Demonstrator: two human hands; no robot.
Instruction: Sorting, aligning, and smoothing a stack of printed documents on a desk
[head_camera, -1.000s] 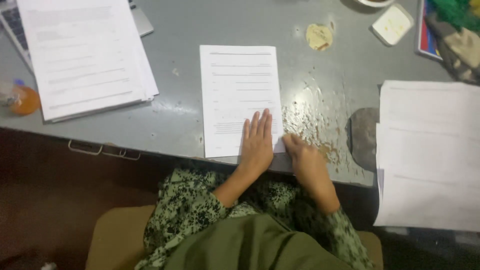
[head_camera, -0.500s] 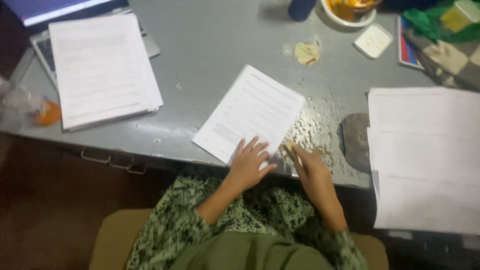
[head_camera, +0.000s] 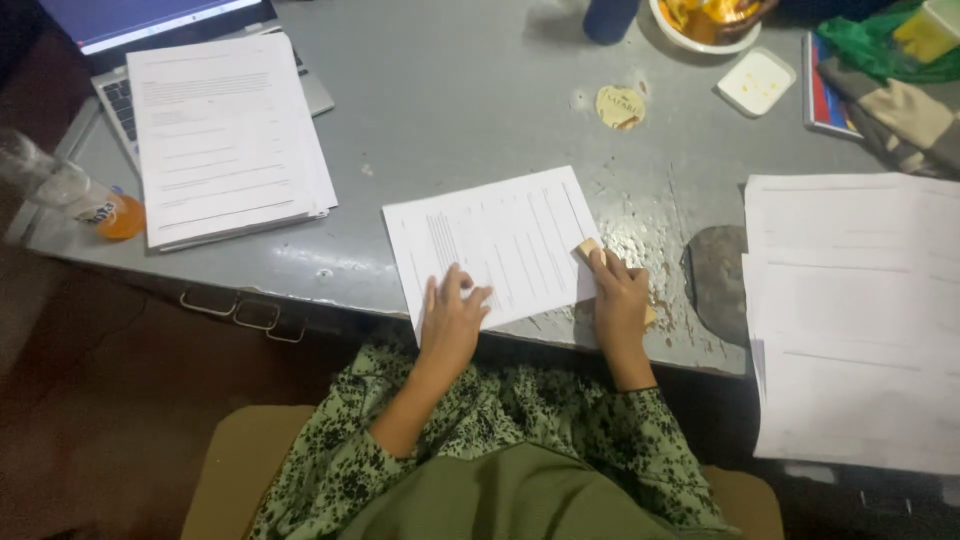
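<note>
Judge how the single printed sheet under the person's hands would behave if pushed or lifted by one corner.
The printed sheet looks thin and lies flat, so it would probably droop if lifted by a corner. On the smooth grey desk it likely slides easily; the left hand presses on it. Its near edge overhangs the desk, so a push toward the person might tip it off.

**A cluttered office desk doubling as a lunch spot**

This looks like an office or study corner. A worn grey metal desk (head_camera: 450, 90) with drawer handles (head_camera: 240, 312) carries an open laptop (head_camera: 130, 40), a stack of printed forms (head_camera: 225, 135) laid over its keyboard, and more paper piles (head_camera: 850, 300) to the right. A single printed sheet (head_camera: 500, 245) lies near the front edge. A food bowl (head_camera: 700, 22), a drink bottle (head_camera: 75, 195) and folded cloth (head_camera: 900, 100) sit among the paperwork.
</note>
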